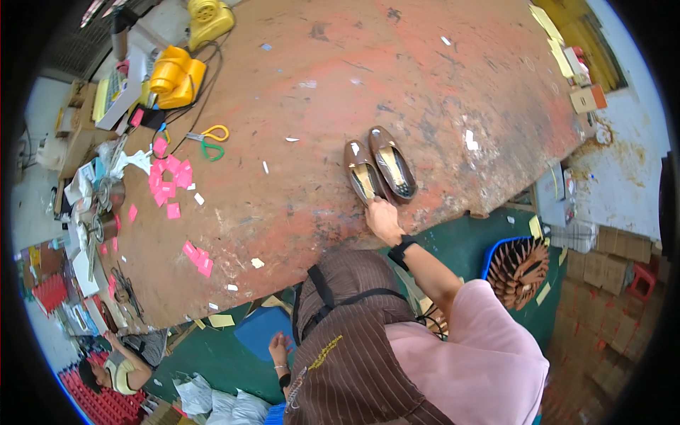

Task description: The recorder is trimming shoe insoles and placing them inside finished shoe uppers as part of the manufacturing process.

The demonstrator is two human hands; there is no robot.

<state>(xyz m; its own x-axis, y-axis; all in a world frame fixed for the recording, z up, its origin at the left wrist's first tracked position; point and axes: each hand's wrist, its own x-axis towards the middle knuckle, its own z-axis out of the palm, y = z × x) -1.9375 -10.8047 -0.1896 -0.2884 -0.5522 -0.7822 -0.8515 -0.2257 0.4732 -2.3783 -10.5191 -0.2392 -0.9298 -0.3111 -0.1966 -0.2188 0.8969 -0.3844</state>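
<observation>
A pair of brown slip-on shoes lies side by side near the table's front edge. On the heel of the left shoe [356, 157] my right hand [384, 221] is closed, with a dark band round its wrist. The right shoe [383, 145] rests against it, a little farther up the table, toe pointing away. A small white scrap sits on the left shoe's toe. My left hand [280, 349] hangs below the table edge at my side, fingers apart, holding nothing.
Pink paper tags [170, 173], scissors [211, 142] and yellow tape dispensers [177, 76] lie at the table's left. A blue-rimmed basket [516, 269] of brown pieces stands at the right. Another person [120, 368] is at the lower left. White bags [219, 400] and a blue stool [262, 331] are below.
</observation>
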